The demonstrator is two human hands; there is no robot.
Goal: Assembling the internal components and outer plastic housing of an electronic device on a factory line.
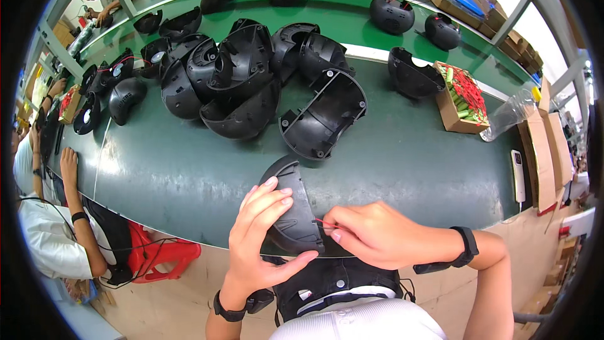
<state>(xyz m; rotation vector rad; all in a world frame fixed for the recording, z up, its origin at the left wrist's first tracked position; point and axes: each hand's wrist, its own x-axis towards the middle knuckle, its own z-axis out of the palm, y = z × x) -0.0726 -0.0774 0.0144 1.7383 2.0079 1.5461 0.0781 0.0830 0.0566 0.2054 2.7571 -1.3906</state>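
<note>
At the near edge of the dark green bench (189,182) we've got 1 black plastic shell half (290,208) propped up, curved side toward us. Our left hand (261,239) is wrapped around it, fingers over the top and thumb under the lower rim. Our right hand (377,234) is pinched narrow on a thin red wire (324,223) right at the shell's edge. Looks like we're feeding that wire into the housing, so the next bit probably needs a steady grip and fine fingertip work. Shell's matte, smooth, dome-shaped with ribs. Further back sits a pile of matching black shells (251,82), some showing screw posts inside, plus a cardboard box of red and green parts (464,97).
</note>
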